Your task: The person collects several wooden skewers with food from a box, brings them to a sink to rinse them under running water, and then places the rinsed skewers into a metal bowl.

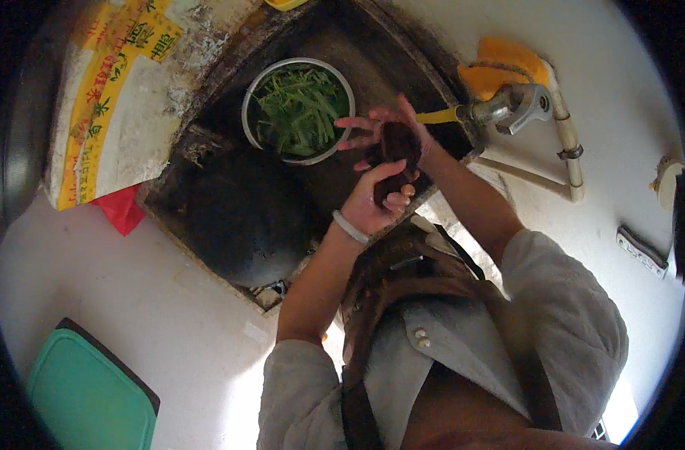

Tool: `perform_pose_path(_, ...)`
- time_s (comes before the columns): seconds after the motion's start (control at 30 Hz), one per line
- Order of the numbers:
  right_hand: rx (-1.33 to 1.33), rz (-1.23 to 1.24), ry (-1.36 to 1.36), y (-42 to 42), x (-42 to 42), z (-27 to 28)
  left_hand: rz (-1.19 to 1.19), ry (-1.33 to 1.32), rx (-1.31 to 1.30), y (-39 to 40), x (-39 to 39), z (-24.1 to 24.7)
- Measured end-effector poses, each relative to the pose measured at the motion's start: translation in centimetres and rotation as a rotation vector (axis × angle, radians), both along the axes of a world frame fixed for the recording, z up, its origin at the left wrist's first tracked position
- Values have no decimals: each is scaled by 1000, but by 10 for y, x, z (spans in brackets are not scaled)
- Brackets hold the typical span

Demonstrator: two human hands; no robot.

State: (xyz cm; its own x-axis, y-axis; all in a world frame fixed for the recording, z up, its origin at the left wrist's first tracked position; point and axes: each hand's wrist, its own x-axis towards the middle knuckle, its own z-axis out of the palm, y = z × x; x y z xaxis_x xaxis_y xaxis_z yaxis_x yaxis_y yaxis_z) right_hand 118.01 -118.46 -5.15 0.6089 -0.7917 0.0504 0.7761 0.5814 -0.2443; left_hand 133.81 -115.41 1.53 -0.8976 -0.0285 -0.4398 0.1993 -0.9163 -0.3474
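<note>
My left hand (379, 197), with a pale bangle at its wrist, has its fingers closed around the lower end of a dark reddish-brown object (399, 143). Its kind is unclear, and I cannot tell whether it is one piece or two. Just beyond, my right hand (424, 138) has its fingers spread, with the dark object lying across or in front of its palm. Both hands are above a dark, stained sink (342, 191). A round metal-rimmed basin (349, 95) stands at the sink's far side, full of cut green leafy stalks (303, 109).
A metal tap (525, 109) with a yellow spout piece (441, 115) juts in from the right beside a wall pipe (567, 140) and orange cloth (505, 59). A large black rounded vessel (241, 219) fills the sink's near left. A taped foam box (117, 101) and green chopping board (95, 388) are left.
</note>
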Motion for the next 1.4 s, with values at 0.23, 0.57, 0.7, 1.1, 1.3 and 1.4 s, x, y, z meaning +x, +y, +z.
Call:
perform_pose_path(0.23, 106, -167, -181, 28, 31, 5, 460, 323, 490, 9, -6, 10)
perform_pose_path(0.57, 238, -341, -231, 33, 49, 28, 677, 339, 583, 18, -13, 19)
perform_pose_path(0.7, 163, -337, -139, 28, 40, 1, 799, 478, 828, 24, -11, 16)
perform_pose_path(1.1, 468, 47, 454, 30, 31, -6, 536, 248, 849, 26, 19, -19)
perform_pose_path(1.3, 234, 137, 857, 8, 26, -19, 83, -305, 67, 17, 9, -51)
perform_pose_path(1.4, 263, 197, 841, 0, 24, -16, -66, -544, -263, 17, 0, -51)
